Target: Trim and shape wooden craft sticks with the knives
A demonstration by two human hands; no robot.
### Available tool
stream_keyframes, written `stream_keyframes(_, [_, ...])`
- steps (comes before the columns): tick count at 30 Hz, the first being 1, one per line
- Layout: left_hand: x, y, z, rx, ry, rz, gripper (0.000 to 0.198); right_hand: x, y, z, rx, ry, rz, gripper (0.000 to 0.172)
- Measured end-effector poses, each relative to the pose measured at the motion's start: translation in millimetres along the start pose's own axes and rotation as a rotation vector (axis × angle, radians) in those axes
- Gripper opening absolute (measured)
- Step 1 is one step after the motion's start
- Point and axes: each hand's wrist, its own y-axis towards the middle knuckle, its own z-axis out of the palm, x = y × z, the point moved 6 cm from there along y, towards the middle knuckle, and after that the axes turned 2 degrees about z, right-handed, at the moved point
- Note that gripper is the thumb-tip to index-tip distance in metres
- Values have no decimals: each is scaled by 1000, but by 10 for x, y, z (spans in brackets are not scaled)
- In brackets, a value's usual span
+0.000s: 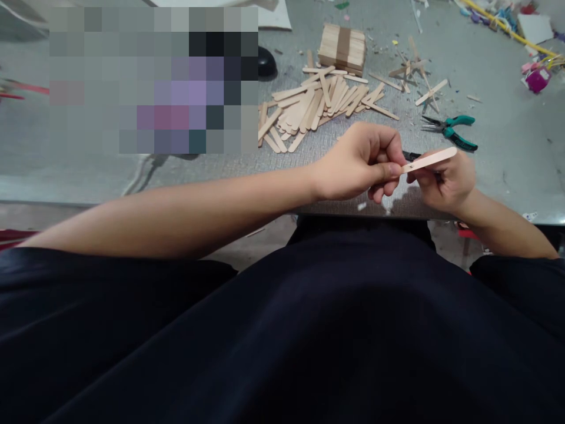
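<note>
Between the thumb and fingers of my left hand [375,168] is one end of a wooden craft stick [435,158]. It points right and slightly up, with a small dark mark near the pinched end. My right hand [445,182] is closed just behind and below the stick. A slim dark tool [411,156] shows between the two hands and seems to run into my right hand; its kind is hidden. Both hands are above the table's near edge.
Loose craft sticks [309,106] lie heaped beyond my left hand, before a banded stick bundle [342,47]. Teal-handled pliers [457,129] lie beyond my right hand, near crossed sticks [430,94]. A purple item [536,79] sits far right. The upper left is pixelated.
</note>
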Motion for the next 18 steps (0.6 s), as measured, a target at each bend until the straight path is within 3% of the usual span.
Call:
stream_keyframes(5, [-7, -9, -21, -40, 38, -18, 37, -76, -59, -7, -31, 39, -16, 37])
stream_keyframes(11, [-61, 11, -7, -26, 47, -9, 38, 55, 36, -41, -87, 233, -54, 40])
stream_keyframes(18, [-50, 7, -9, 38, 73, 13, 38, 177, 106, -83, -69, 398, -120, 13])
